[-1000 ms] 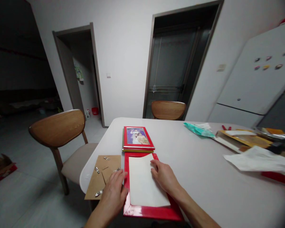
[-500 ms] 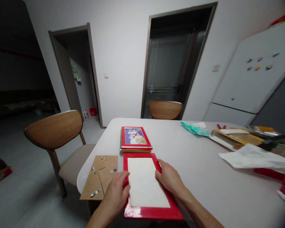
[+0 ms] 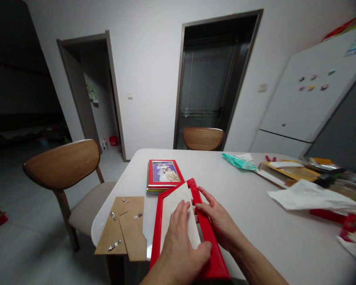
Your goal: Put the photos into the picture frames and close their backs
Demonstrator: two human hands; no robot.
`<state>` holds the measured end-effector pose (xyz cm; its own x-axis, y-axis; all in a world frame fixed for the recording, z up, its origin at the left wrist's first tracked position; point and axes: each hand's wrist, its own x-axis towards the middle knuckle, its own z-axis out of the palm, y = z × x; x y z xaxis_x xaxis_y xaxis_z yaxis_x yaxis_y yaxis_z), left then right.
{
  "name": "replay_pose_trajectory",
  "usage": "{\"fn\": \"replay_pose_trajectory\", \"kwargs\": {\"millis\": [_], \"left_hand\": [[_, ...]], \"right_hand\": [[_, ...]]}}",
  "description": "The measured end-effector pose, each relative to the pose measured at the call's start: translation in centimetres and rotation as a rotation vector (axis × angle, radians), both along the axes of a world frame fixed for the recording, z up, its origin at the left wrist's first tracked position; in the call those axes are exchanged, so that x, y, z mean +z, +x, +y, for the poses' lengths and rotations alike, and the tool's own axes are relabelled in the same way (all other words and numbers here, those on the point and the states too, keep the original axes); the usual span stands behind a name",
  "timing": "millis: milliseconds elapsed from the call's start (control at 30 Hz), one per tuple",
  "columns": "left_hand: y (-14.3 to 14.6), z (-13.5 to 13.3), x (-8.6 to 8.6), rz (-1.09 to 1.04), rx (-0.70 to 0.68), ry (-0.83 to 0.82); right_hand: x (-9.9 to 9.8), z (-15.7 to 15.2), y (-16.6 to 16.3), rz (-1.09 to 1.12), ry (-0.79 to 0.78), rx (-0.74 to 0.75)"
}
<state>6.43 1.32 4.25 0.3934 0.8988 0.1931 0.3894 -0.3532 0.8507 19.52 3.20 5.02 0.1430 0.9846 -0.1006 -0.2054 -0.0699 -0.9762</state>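
A red picture frame (image 3: 158,227) is tilted up off the table in front of me, with a white sheet (image 3: 172,200) lying skewed in its opening. A gap shows between the sheet and the right rail. My left hand (image 3: 182,241) rests on the sheet with its fingers stretched out together and the thumb apart, toward the right rail. Around the right side of the frame, my right hand (image 3: 219,221) is closed, some fingertips showing through the gap. Left of it lies a brown backing board (image 3: 111,233) with metal clips and a stand flap.
Beyond the red frame lies a stack of framed photos (image 3: 166,174). On the right are a teal packet (image 3: 239,161), white paper (image 3: 311,196) and cluttered packaging. One wooden chair (image 3: 67,164) stands at the left, another (image 3: 203,138) behind the table (image 3: 243,221).
The red frame has gone from nearly flat to tilted, and the white sheet has shifted askew. My left hand has moved from the left rail onto the sheet. My right hand still holds the right side.
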Motion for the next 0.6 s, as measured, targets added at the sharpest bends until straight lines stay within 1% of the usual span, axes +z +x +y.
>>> {"fn": "replay_pose_trajectory", "kwargs": {"millis": [100,200,267,333,433,500,533,600], "left_hand": [[-0.8,0.0,1.1,-0.012,0.079,0.051],[-3.7,0.8,2.0,-0.075,0.203,0.064],[-6.1,1.6,1.8,-0.150,0.287,0.030],[-8.5,2.3,0.6,-0.230,0.337,-0.054],[-11.1,2.9,-2.5,-0.290,0.372,-0.175],[-12.1,3.0,-4.6,-0.259,0.399,-0.189],[-12.3,2.9,-5.3,-0.226,0.410,-0.180],[-12.5,2.8,-6.1,-0.126,0.415,-0.141]], "right_hand": [[-0.1,0.1,0.2,-0.032,0.027,0.015],[-1.0,0.6,1.3,-0.139,0.002,0.011],[-2.0,0.9,2.3,-0.256,-0.038,-0.008],[-3.3,1.4,3.3,-0.395,-0.060,-0.037],[-5.4,2.1,4.6,-0.629,-0.050,-0.082],[-6.4,2.4,5.1,-0.798,-0.045,-0.112],[-6.7,2.5,5.2,-0.880,-0.045,-0.128],[-7.0,2.6,5.2,-1.017,-0.045,-0.153]]}}
